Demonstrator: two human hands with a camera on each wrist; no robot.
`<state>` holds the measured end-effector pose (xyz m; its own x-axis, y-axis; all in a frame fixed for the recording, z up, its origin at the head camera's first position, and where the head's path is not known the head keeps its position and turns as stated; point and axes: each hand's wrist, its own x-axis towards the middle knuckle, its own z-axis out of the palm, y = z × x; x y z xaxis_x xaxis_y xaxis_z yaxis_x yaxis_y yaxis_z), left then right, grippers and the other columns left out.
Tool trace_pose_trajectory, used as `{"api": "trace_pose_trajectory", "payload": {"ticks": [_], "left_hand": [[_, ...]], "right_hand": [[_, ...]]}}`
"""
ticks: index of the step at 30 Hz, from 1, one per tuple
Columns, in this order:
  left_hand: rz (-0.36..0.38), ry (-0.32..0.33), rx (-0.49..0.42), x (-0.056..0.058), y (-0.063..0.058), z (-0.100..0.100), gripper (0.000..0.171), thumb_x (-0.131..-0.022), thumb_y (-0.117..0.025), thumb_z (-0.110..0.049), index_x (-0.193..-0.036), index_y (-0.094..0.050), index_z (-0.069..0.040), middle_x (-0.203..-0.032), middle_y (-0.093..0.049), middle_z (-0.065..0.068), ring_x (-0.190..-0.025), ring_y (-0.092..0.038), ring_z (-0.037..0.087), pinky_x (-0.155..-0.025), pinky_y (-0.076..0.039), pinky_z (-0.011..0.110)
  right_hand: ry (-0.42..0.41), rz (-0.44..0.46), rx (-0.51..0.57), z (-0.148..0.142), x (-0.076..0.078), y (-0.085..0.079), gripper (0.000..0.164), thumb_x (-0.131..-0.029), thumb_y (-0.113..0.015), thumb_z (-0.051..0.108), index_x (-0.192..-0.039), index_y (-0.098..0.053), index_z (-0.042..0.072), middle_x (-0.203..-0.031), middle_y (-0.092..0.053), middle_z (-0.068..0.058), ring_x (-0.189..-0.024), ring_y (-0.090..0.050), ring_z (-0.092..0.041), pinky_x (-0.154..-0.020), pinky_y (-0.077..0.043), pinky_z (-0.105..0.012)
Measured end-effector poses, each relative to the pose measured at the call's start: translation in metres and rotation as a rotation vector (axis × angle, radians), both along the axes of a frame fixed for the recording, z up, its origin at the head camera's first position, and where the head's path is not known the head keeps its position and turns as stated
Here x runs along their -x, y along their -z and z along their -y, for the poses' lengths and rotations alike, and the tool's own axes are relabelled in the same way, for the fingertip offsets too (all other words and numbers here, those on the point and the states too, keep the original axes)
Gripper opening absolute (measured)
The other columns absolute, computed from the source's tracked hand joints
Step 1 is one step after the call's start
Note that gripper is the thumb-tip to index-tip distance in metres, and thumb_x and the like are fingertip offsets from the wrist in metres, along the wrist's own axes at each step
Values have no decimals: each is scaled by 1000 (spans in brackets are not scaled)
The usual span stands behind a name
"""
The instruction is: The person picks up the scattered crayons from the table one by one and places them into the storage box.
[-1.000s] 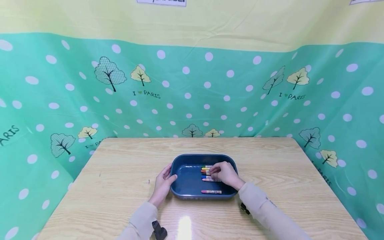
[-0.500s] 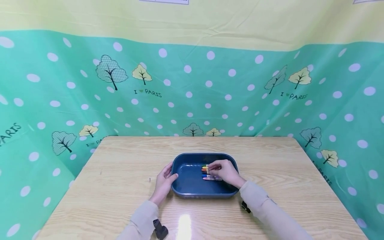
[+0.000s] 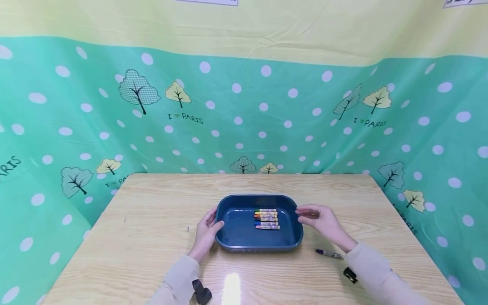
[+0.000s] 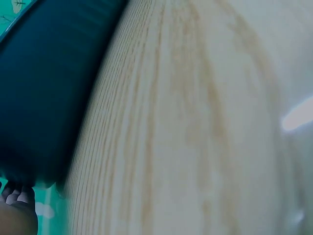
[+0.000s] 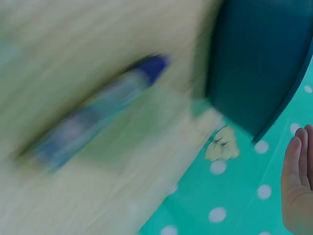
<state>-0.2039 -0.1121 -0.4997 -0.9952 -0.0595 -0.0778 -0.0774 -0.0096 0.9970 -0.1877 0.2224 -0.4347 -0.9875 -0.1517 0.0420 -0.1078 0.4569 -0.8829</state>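
A dark blue rectangular tray (image 3: 259, 244) sits on the table. My left hand (image 3: 206, 235) grips its left side, thumb over the rim and fingers against the outer wall; the left wrist view shows only part of that hand beside the tray. Inside, several crayons (image 3: 267, 218) lie side by side in a row, green at the back, pink at the front. Beside the right rim is my right hand (image 3: 320, 218), fingers extended and holding nothing. A crayon with a dark blue tip (image 3: 328, 253) lies on the table below that hand; it looks blurred in the right wrist view (image 5: 98, 115).
The wooden table (image 3: 160, 203) reaches back to a green dotted cloth (image 3: 267, 97) that hangs behind and at both sides. A small mark or speck (image 3: 188, 229) is on the table left of the tray.
My right hand has moved from over the crayons to the tray's right rim, uncovering the row and the table crayon. The separate pink crayon at the tray's front is gone from there. My left hand stays.
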Motion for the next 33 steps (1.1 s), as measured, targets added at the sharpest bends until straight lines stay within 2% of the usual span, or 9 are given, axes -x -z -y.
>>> {"api": "trace_pose_trajectory", "payload": {"ticks": [4, 10, 17, 24, 29, 33], "left_hand": [[4, -8, 4, 3, 1, 1, 56, -85, -54, 2, -138, -38, -2, -143, -35, 20, -133, -33, 34, -109, -31, 40], [10, -5, 2, 0, 4, 2, 56, -85, -54, 2, -138, -37, -1, -143, -36, 21, -133, -32, 35, -109, -31, 41], [-2, 1, -4, -1, 4, 2, 56, -84, -55, 2, -137, -38, -1, -143, -36, 22, -132, -32, 36, -109, -31, 43], [-6, -1, -19, -1, 3, 1, 56, -84, -54, 2, -138, -38, -1, -143, -36, 20, -133, -32, 35, -109, -31, 41], [-10, 11, -31, -2, 2, 0, 56, -85, -53, 3, -138, -36, 1, -143, -35, 22, -133, -31, 35, -110, -29, 41], [-8, 10, -26, -1, 3, 1, 56, -85, -53, 2, -138, -35, 2, -143, -35, 23, -133, -32, 36, -110, -30, 42]], "right_hand": [[8, -3, -78, -27, -11, 4, 32, -82, -66, 9, -111, -62, -4, -109, -65, -20, -97, -65, -27, -77, -56, -22], [-11, 89, -135, -59, -26, 31, 35, -80, -67, 9, -111, -62, -4, -109, -65, -18, -95, -65, -23, -77, -54, -18], [-77, 179, -91, -84, -37, 57, 47, -79, -69, 17, -115, -56, -10, -109, -63, -23, -92, -65, -17, -76, -55, -18], [-68, 181, -111, -89, -41, 60, 55, -74, -73, 27, -114, -57, -7, -108, -64, -21, -94, -65, -20, -76, -55, -20], [-48, 156, -156, -84, -43, 62, 44, -72, -75, 23, -106, -63, -2, -100, -68, -13, -86, -65, -10, -72, -55, -18], [-76, 111, -179, -81, -43, 63, 31, -74, -73, 17, -99, -66, 0, -91, -69, -9, -77, -62, -3, -67, -54, -17]]}}
